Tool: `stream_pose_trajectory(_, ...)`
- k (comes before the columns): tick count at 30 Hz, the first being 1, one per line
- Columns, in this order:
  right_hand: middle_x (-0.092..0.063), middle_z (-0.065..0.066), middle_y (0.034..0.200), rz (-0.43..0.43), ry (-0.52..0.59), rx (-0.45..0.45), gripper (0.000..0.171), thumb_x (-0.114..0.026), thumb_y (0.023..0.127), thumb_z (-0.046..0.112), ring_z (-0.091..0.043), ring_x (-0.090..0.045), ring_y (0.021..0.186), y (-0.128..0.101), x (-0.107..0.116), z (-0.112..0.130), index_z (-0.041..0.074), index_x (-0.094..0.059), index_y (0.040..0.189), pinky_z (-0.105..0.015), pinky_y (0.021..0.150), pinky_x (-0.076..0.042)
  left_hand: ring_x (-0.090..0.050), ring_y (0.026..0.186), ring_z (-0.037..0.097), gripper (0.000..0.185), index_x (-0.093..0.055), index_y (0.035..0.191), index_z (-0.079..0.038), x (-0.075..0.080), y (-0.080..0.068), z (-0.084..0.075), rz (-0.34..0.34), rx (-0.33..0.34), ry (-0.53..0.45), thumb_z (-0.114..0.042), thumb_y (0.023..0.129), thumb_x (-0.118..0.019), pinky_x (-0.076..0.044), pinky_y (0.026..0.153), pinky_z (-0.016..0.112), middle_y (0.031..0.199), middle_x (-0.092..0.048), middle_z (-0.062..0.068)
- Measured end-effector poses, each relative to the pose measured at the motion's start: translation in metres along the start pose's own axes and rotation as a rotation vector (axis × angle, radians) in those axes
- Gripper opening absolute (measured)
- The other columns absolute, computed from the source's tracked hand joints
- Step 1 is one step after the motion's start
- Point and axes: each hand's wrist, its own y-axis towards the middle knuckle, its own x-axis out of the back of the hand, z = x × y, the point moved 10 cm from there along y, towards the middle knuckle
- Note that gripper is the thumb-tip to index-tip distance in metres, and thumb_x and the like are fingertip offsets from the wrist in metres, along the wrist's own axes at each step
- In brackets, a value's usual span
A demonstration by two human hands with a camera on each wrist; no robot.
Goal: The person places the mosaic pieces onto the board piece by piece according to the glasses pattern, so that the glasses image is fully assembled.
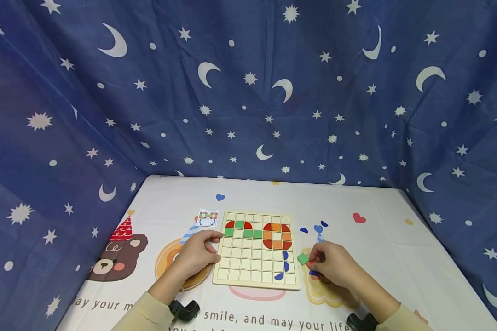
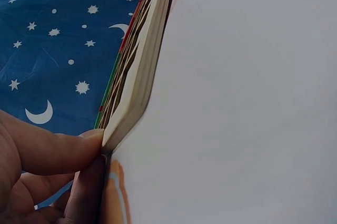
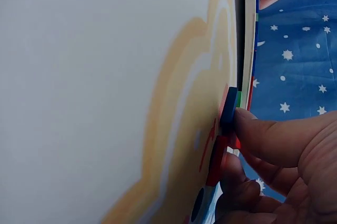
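A pale wooden grid board (image 1: 257,265) lies on the cloth with green, red, orange and blue pieces in several squares. My left hand (image 1: 197,253) rests at its left side, thumb and forefinger spread along the edge; in the left wrist view the thumb (image 2: 58,147) touches the board's rim (image 2: 142,71). Right of the board, my right hand (image 1: 333,262) pinches a small red piece (image 1: 310,264), mostly hidden by the fingers. A green square piece (image 1: 303,259) lies beside the fingertips. Below them is a blue piece (image 1: 314,273), close to the thumb in the right wrist view.
A small pattern card (image 1: 207,218) lies past the board's upper left corner. Two blue curved pieces (image 1: 304,230) (image 1: 324,224) lie to the upper right of the board. The printed tablecloth (image 1: 182,188) ends at a dark blue star-and-moon curtain (image 1: 240,138).
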Motion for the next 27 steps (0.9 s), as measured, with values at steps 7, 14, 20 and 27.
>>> stream_pose_trajectory(7, -0.06, -0.001, 0.074, -0.015, -0.006, 0.038, 0.025, -0.085, 0.089, 0.003, -0.016, -0.058, 0.058, -0.003, -0.001, 0.003, 0.016, -0.064, 0.082, -0.026, 0.049, -0.05, -0.062, 0.082, 0.016, 0.06, -0.075, 0.131, -0.013, 0.001, 0.0, 0.0, -0.006, 0.001, 0.002, 0.005, 0.075, -0.087, -0.052, 0.07, 0.028, 0.113, -0.07, 0.004)
stream_pose_trajectory(14, -0.063, -0.002, 0.076, -0.008, 0.035, 0.02, 0.023, -0.077, 0.094, -0.003, -0.018, -0.059, 0.06, -0.006, 0.002, 0.004, 0.016, -0.069, 0.083, -0.027, 0.05, -0.053, -0.062, 0.083, 0.016, 0.06, -0.074, 0.131, -0.013, 0.001, -0.001, -0.001, -0.002, -0.005, 0.001, 0.004, 0.075, -0.087, -0.051, 0.07, 0.027, 0.114, -0.07, 0.004)
stream_pose_trajectory(20, -0.064, -0.004, 0.077, -0.01, 0.061, -0.005, 0.02, -0.075, 0.095, -0.004, -0.02, -0.06, 0.06, -0.007, 0.006, 0.008, 0.015, -0.073, 0.087, -0.031, 0.05, -0.056, -0.062, 0.083, 0.016, 0.06, -0.074, 0.131, -0.012, 0.002, -0.001, -0.002, 0.0, -0.006, 0.003, 0.004, 0.075, -0.087, -0.051, 0.07, 0.027, 0.115, -0.07, 0.005)
stream_pose_trajectory(27, -0.067, -0.001, 0.081, -0.046, 0.05, 0.015, 0.019, -0.078, 0.094, 0.0, -0.018, -0.06, 0.068, -0.004, 0.01, 0.021, 0.019, -0.078, 0.088, -0.028, 0.053, -0.054, -0.062, 0.083, 0.016, 0.06, -0.074, 0.131, -0.012, 0.001, -0.002, -0.002, 0.003, -0.008, -0.006, 0.005, 0.075, -0.087, -0.052, 0.07, 0.028, 0.115, -0.07, 0.005)
